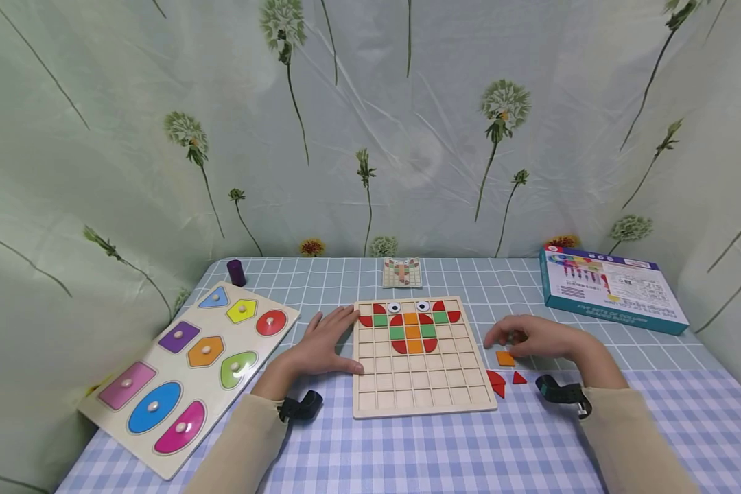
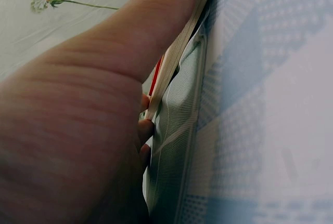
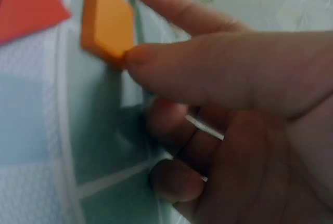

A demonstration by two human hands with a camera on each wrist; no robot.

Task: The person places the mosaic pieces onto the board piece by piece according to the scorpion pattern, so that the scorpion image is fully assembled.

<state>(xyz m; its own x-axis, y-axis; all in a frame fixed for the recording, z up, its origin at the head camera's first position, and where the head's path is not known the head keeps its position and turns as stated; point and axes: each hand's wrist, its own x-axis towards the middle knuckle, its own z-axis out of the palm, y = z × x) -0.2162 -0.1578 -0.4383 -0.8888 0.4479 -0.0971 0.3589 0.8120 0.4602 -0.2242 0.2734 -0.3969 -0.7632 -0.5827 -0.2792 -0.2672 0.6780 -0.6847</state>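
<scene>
A wooden grid board [image 1: 426, 394] lies in the middle of the table, its upper part filled with red, green and orange pieces and two eye pieces. My left hand [image 1: 327, 343] rests at the board's left edge, fingers spread along it and thumb lower down. In the left wrist view, the hand [image 2: 73, 125] covers much of the board's edge. To the right of the board, my right hand [image 1: 540, 337] hovers over an orange square tile [image 1: 505, 358]. Its thumb tip meets the tile's edge in the right wrist view; the index finger reaches past the tile [image 3: 109, 21], the other fingers bend loosely.
Red pieces [image 1: 496, 379] and a small red triangle [image 1: 519, 378] lie beside the board's lower right. A pattern card [image 1: 402, 273] lies behind the board. A shape puzzle board [image 1: 213, 391] and purple cylinder [image 1: 237, 273] are at left, a box [image 1: 614, 288] at right.
</scene>
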